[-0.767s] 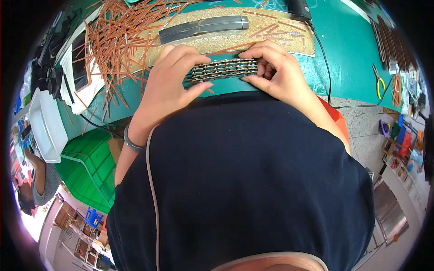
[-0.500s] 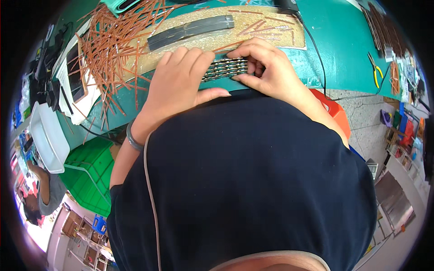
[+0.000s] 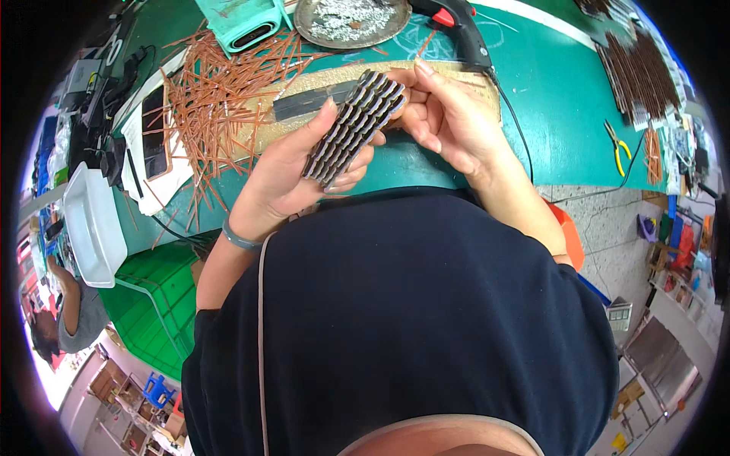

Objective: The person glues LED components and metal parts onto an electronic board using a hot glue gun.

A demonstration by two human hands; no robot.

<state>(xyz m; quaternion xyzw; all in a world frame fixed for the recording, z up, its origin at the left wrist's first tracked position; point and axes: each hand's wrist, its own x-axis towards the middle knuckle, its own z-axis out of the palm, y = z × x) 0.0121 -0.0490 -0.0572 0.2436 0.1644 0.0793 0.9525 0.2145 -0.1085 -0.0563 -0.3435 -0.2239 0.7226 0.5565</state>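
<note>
In my left hand [image 3: 285, 171] is a bundle of dark strips [image 3: 353, 129] with wavy, silvery edges, tilted up to the right. My thumb lies along its near left side and the fingers wrap beneath it. My right hand [image 3: 452, 110] is beside the bundle's far right end, palm turned toward it. Its fingers are apart and partly bent, some close to or touching the bundle; I cannot tell which. A thin brown strip [image 3: 428, 43] lies just beyond a fingertip. Behind the bundle, a long dark grey bar [image 3: 304, 104] rests on the tan mat [image 3: 262, 137].
Loose brown strips [image 3: 220, 99] are heaped at the left, near a phone [image 3: 154, 129]. A round metal tray [image 3: 304, 23], a turquoise holder [image 3: 220, 34] and a black corded tool with a red trigger [image 3: 468, 38] stand at the back. Yellow-handled pliers [image 3: 620, 148] lie right.
The bundle has been lifted off the table and tilted, now in my left hand alone. My right hand has let go of its end and turned palm inward. The view has shifted, showing more of the back.
</note>
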